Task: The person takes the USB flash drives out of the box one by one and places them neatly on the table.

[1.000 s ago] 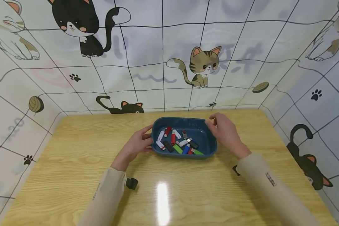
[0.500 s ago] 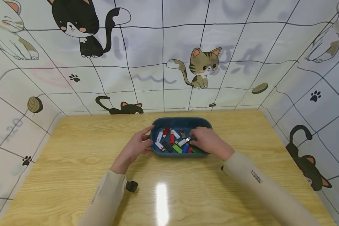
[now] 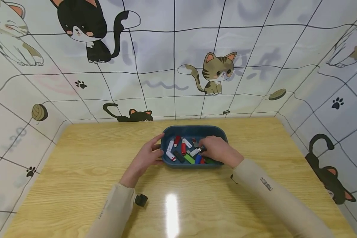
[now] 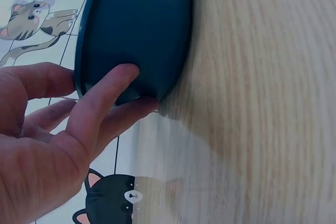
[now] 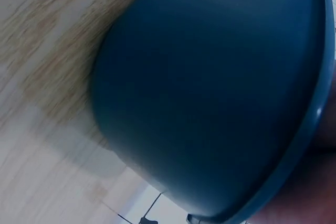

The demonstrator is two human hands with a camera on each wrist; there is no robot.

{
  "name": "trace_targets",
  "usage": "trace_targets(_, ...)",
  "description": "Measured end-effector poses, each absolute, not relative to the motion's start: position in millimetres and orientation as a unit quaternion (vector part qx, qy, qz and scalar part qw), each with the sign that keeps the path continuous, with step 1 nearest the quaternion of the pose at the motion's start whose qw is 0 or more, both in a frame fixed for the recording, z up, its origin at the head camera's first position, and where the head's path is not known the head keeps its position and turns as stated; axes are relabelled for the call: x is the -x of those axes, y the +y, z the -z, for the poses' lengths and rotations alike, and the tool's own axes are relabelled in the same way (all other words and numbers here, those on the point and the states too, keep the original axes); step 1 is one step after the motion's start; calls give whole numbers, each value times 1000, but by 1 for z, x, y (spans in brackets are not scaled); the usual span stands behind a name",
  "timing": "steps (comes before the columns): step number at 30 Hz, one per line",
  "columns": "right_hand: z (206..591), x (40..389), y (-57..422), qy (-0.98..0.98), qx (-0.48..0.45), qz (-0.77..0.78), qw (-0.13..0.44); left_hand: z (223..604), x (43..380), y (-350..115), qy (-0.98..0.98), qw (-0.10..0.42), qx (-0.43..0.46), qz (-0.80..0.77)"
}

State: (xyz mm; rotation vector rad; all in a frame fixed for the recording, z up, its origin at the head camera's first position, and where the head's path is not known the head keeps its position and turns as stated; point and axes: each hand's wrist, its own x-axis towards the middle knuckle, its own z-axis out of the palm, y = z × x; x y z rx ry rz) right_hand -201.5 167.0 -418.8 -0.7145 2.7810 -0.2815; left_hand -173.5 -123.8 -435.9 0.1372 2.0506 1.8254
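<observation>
Holding the blue tray (image 3: 184,166), left hand (image 3: 144,158); right hand (image 3: 218,149) among flash drives (image 3: 183,148), fingertips hidden, grasp unclear

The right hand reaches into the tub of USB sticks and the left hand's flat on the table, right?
No: the left hand isn't flat on the table. The left wrist view shows its fingers touching the outside of the tub. The right hand reaches into the tub of USB sticks.
</observation>
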Motion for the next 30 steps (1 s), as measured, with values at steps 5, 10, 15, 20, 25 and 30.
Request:
trace_targets(5, 418, 198, 170, 959, 235, 97, 128, 439, 172, -116, 741, 181, -43, -646)
trace_targets(10, 416, 192, 176, 962, 212, 134, 104, 439, 173, -111, 775, 168, -7, -609)
trace_targets(15, 407, 185, 182, 964, 180, 181, 75, 441, 179, -117, 788, 163, -6, -594)
trace_targets(20, 400, 169, 196, 961, 151, 226, 51, 446, 183, -125, 778, 170, -14, -604)
trace_targets(25, 393, 150, 219, 959, 128, 253, 0, 446, 183, -128, 763, 183, -15, -620)
trace_targets(30, 394, 135, 242, 956, 99, 273, -41, 445, 181, -132, 753, 183, -7, -632)
